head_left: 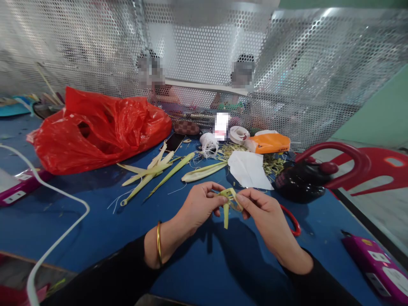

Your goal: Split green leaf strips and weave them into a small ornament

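Observation:
Between my two hands is a narrow pale-green leaf strip [226,216], folded into a small angular loop with one end hanging down. My left hand [199,206] pinches its left side between thumb and fingers. On the right side, my right hand [263,210] grips the fold with thumb and forefinger. Just beyond the hands, a long split leaf husk [204,172] lies on the blue table [188,272]. More pale-green husks [149,172] are heaped to the left, with thin white threads near them. A red loop [295,223] is partly hidden behind my right wrist.
A red plastic bag [105,131], a phone [174,142], a white string bundle [209,144], a white roll [239,134], an orange packet [270,142] and white paper [250,170] lie farther back. A black kettle [298,182] stands right. Purple power strips [376,265] and a white cable [79,199] flank me.

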The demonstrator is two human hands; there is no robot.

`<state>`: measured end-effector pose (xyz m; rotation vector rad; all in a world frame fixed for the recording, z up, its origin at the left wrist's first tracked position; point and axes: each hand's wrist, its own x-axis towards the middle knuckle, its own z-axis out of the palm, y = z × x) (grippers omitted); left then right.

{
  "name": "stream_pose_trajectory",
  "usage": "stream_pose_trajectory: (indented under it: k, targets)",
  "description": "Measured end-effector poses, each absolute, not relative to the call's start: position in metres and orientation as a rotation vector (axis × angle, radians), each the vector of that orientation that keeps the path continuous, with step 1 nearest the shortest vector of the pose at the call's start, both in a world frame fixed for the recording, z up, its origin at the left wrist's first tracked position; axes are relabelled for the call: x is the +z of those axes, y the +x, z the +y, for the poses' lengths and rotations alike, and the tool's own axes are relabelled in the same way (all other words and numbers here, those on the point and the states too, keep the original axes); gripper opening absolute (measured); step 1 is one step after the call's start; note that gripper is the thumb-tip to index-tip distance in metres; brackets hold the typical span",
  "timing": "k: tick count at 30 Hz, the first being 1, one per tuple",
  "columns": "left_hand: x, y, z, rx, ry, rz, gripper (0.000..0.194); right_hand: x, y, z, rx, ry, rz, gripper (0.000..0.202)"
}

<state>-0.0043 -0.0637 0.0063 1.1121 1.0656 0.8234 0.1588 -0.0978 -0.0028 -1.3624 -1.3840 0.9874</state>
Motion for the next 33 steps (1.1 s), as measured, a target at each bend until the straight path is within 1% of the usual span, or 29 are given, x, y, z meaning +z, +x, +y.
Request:
stream_pose_trajectory:
  k: [9,19,22,27,29,33]
  targets:
    - [0.003,-0.002,-0.065,0.865,1.16,1.111,0.011,-0.006,0.156,-0.096,0.977,-1.457,-1.407,0.023]
    - [-0.016,-0.002,-0.064,0.887,1.364,1.046,0.016,-0.011,0.151,-0.096,0.943,-1.455,-1.346,0.025]
    - [-0.016,-0.001,-0.065,0.892,1.405,1.054,0.017,-0.013,0.15,-0.095,1.012,-1.379,-1.239,0.021]
    - [-0.012,-0.003,-0.068,0.894,1.509,1.086,0.014,-0.015,0.151,-0.093,1.159,-1.266,-1.205,0.027]
    - [-0.011,-0.004,-0.069,0.878,1.563,1.099,0.012,-0.014,0.151,-0.093,1.139,-1.311,-1.252,0.029]
    - [-0.009,-0.004,-0.071,0.805,1.6,1.096,0.01,-0.013,0.154,-0.093,1.006,-1.402,-1.327,0.023]
